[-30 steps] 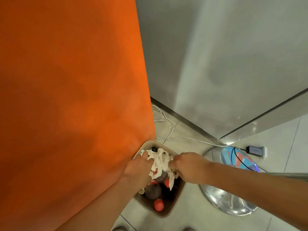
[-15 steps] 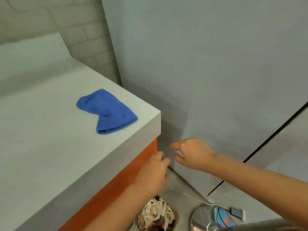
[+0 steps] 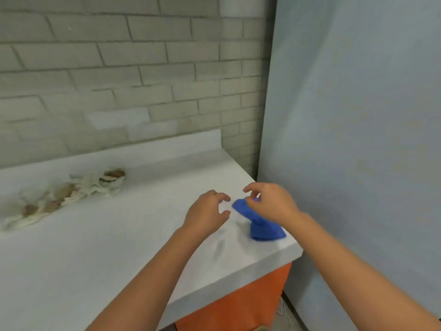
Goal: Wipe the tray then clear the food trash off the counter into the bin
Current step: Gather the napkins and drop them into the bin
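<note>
A pile of food trash (image 3: pixel 71 194), crumpled white paper with brown scraps, lies on the white counter (image 3: pixel 100 247) at the far left near the brick wall. A blue cloth (image 3: pixel 262 228) sits near the counter's right corner. My left hand (image 3: pixel 207 215) hovers over the counter just left of the cloth, fingers curled apart, holding nothing. My right hand (image 3: pixel 269 204) is above the cloth's far end, fingers loosely bent and empty; whether it touches the cloth is unclear. The bin and the tray are out of view.
A grey brick wall (image 3: pixel 119 80) runs behind the counter. A tall pale grey panel (image 3: pixel 358 139) stands right beside the counter's right end. The orange cabinet front (image 3: pixel 250 304) shows below the counter edge, with a strip of floor at the bottom right.
Both hands dropped the paper trash in the bin, then rose empty to counter height. My view lifted from the bin to the counter, so the remaining trash pile came into sight.
</note>
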The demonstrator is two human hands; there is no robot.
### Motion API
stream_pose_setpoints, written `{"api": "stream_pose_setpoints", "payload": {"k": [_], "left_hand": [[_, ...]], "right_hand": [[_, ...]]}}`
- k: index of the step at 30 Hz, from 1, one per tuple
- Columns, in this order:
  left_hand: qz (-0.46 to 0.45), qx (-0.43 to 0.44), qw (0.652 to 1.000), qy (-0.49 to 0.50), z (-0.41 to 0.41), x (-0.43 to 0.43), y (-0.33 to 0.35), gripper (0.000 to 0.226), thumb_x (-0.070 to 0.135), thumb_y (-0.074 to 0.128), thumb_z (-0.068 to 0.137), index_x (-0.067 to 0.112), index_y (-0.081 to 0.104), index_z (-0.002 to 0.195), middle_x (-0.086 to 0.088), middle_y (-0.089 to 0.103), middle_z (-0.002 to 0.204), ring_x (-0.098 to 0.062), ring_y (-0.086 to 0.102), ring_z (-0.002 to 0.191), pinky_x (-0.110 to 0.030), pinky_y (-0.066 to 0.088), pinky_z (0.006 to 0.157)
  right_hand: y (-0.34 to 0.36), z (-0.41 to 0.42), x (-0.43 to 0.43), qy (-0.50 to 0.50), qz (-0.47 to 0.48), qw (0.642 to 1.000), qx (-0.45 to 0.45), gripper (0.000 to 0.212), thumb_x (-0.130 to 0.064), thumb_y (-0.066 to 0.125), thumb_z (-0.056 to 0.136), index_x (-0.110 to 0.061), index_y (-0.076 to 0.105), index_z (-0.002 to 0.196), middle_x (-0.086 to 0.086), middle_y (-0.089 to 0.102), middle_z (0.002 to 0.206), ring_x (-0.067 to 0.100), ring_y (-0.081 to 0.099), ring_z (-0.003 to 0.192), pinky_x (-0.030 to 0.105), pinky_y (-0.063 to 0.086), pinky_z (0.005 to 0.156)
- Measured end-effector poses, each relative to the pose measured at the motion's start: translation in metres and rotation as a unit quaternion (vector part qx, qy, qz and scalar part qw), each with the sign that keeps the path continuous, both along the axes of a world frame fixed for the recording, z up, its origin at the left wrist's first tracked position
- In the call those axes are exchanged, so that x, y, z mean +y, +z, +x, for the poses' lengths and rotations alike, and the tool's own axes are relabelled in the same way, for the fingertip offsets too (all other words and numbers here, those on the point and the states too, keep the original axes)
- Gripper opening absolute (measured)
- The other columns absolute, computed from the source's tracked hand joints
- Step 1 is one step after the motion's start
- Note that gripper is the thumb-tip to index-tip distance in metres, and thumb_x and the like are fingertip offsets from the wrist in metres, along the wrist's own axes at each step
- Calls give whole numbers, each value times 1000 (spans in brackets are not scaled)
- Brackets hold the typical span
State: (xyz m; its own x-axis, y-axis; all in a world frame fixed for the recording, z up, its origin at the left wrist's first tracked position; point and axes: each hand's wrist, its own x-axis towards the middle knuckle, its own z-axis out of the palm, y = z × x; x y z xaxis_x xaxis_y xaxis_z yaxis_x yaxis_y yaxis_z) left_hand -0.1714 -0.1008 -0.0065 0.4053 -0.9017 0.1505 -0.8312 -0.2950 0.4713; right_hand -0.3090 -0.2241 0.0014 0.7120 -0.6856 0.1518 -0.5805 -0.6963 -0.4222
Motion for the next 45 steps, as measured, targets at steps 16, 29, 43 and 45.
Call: {"api": "stream_pose_setpoints", "payload": {"k": [16, 29, 43, 45], "left_hand": [[18, 104, 967, 230, 322, 210, 0, 29, 29, 66, 86, 25, 63, 115, 7, 58, 104, -10, 55, 86, -22, 43, 78], [66, -39, 920, 385, 463, 278, -41, 59, 52, 67, 76, 29, 54, 128, -6, 44, 134, -28, 40, 125, -40, 32, 104], [-32, 1, 947, 318, 486, 269, -120, 25, 22, 72, 78, 12, 71, 101, -8, 65, 101, -30, 59, 95, -33, 46, 81], [-63, -10, 948, 311, 489, 272, -126, 18, 8, 70, 78, 8, 71, 97, -11, 64, 96, -32, 60, 89, -33, 47, 77]], "right_hand": [[8, 346, 126, 217, 21, 975, 39, 43, -46, 60, 86, -32, 54, 127, -6, 60, 114, 12, 57, 96, 23, 42, 78], [-40, 512, 181, 282, -32, 951, 124, 67, -52, 58, 85, -33, 32, 144, 5, 34, 144, 25, 40, 128, 35, 41, 100], [-76, 580, 197, 362, -38, 915, 173, 87, -50, 65, 81, -35, 14, 150, 0, 2, 160, 24, 6, 146, 41, 15, 116], [-84, 585, 198, 366, -51, 909, 194, 83, -51, 63, 82, -34, 18, 149, 2, 13, 158, 26, 9, 145, 42, 18, 115]]}}
